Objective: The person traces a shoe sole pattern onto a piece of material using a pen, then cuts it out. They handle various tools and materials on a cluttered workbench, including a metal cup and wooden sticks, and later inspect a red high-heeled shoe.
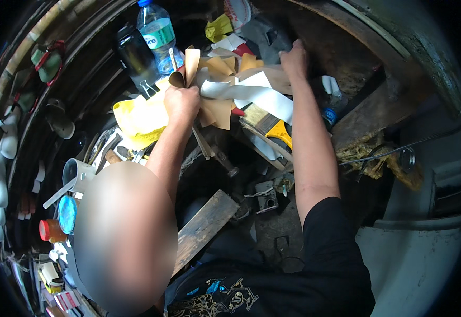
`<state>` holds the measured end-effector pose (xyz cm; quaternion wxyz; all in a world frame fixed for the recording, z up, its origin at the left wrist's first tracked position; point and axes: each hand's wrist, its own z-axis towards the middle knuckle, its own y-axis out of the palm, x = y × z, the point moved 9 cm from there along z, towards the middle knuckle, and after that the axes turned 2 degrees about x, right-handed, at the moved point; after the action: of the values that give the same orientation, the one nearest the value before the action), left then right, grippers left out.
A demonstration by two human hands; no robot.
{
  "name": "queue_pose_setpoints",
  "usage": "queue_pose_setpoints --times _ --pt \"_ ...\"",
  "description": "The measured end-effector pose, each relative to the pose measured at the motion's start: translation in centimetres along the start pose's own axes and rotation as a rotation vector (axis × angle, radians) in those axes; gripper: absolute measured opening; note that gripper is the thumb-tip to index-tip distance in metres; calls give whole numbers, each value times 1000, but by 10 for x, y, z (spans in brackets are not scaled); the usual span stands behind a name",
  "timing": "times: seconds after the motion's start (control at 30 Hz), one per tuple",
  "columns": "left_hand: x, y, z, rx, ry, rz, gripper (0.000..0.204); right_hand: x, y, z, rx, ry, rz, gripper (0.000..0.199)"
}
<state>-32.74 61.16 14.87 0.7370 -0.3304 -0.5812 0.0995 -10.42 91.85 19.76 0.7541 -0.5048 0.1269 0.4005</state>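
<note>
My left hand (183,101) is closed round a bundle of tan and brown strips (191,66), which stick up above the fist. The strips look like leather or thick paper. My right hand (295,62) is farther right, its fingers closed beside a dark grey sheet (264,39); what they hold, if anything, is hidden. Between the hands lie more tan pieces (217,112) and a curled white strip (249,94). Just below these rests a paintbrush (279,132) with a yellow handle. A yellow sheet (138,119) lies left of my left hand.
A clear water bottle (158,39) with a blue cap and a dark bottle (134,53) stand at the back left. A hammer (224,161) lies below the strips. A wooden plank (206,227) slants nearer me. A grey plastic mug (77,176) stands at left.
</note>
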Motion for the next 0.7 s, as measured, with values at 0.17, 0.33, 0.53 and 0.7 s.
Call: queue_pose_setpoints --times 0.17,0.33,0.53,0.7 --pt "-6 2 1 -10 -56 -53 42 -43 -35 2 102 -209 88 52" --pt "-14 1 10 10 -39 -172 38 -92 -34 -15 501 -521 109 46" --pt "-21 13 7 -87 -172 -530 34 -124 21 -86 228 -435 54 54" --pt "3 25 -21 -303 -175 -987 50 -136 11 -166 176 -621 203 52"
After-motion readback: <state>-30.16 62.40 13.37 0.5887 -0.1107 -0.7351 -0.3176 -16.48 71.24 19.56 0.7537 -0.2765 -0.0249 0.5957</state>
